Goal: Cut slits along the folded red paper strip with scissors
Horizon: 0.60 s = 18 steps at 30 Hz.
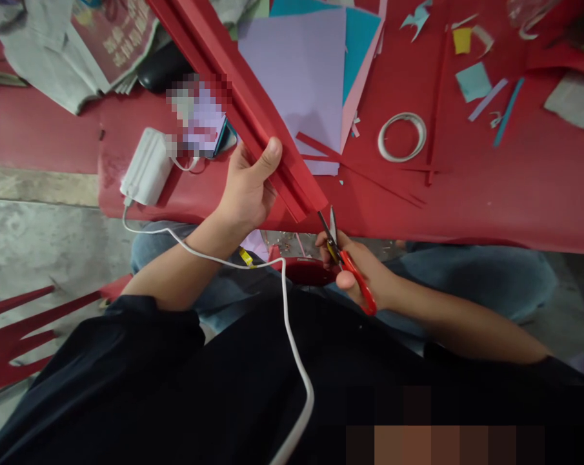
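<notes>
My left hand [253, 184] grips a long piece of folded red paper [277, 132], thumb on top and fingers underneath. The paper slants from the top of the view down to the table's near edge. In my right hand [357, 265] is a pair of scissors [342, 255] with red handles. Its blades are parted and point up at the paper's lower end, one tip close to the corner; whether they touch I cannot tell. Thin red paper strips [321, 145] lie just beyond the paper, on the table and over a lilac sheet [296, 77].
A white power bank [149, 168] lies at the left, its white cable [292, 336] running across my lap. Beside it is a phone [204, 123], partly blurred. A roll of white tape [402, 137] and paper scraps [473, 82] lie on the red table [509, 200]. Newspapers [44, 51] cover the far left.
</notes>
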Motion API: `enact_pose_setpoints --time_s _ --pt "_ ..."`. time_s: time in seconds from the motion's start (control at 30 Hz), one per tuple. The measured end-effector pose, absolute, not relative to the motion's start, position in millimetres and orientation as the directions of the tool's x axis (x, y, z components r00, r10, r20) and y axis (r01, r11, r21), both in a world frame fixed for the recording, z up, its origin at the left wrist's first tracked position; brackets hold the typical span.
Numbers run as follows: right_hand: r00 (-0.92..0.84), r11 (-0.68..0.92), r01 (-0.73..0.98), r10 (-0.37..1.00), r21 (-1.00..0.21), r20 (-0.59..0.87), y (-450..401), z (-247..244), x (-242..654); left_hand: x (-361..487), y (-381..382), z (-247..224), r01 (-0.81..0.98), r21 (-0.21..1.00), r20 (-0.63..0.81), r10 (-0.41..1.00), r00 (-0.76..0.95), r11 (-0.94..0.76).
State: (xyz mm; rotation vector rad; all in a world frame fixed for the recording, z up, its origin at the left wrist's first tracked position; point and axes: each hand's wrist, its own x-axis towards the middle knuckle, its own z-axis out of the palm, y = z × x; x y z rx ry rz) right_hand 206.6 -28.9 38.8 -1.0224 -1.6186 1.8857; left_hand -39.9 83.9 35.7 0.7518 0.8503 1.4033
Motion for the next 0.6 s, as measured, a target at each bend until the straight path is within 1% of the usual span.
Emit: enact_pose_setpoints --time_s 0.13,0.3,0.47,0.6 --pt "-0.604 -0.223 0.134 0.754 -0.965 -0.258 -30 40 209 -35 79 42 -0.505 0.859 -0.122 0.992 -0.037 0.087" --pt "-0.598 -0.207 0.126 0.765 -0.97 -0.24 -30 40 213 -39 76 50 -0.475 0.852 -0.21 0.974 0.081 0.223" --pt "-0.562 -0.298 0.116 0.767 -0.947 -0.31 -28 39 215 -42 73 56 -0.395 0.896 -0.177 0.979 0.103 0.204" --pt "-0.57 -0.303 0.119 0.759 -0.946 -0.315 -27 39 216 -40 70 58 -0.393 0.891 -0.213 0.974 0.082 0.228"
